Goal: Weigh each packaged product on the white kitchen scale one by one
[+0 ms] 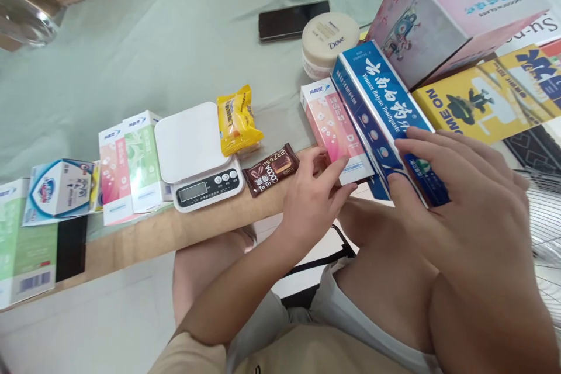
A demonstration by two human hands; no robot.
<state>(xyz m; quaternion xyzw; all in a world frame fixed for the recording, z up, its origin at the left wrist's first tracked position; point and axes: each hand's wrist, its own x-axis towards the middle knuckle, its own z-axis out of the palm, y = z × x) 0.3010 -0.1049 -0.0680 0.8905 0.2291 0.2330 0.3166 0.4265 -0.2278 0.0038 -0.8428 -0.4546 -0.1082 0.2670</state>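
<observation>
My left hand (313,196) is at the near end of a pink-and-white box (335,128), its fingers spread and touching the end of it. Right beside that box stands a long blue Yunnan Baiyao toothpaste box (379,93). Around its near end is my right hand (468,204), thumb on the left side and fingers over the top. To the left of my left hand lies a brown cocoa snack packet (272,170). Further left sits a white kitchen scale (190,146), with a yellow snack packet (239,120) leaning over its right edge.
Several small boxes, including a green-and-white box (142,158), line the table's left edge. A Dove tub (328,41) and a black phone (291,20) lie farther back. A large pink box (442,17) and a yellow box (482,93) stand right. A wire rack (546,228) borders the right.
</observation>
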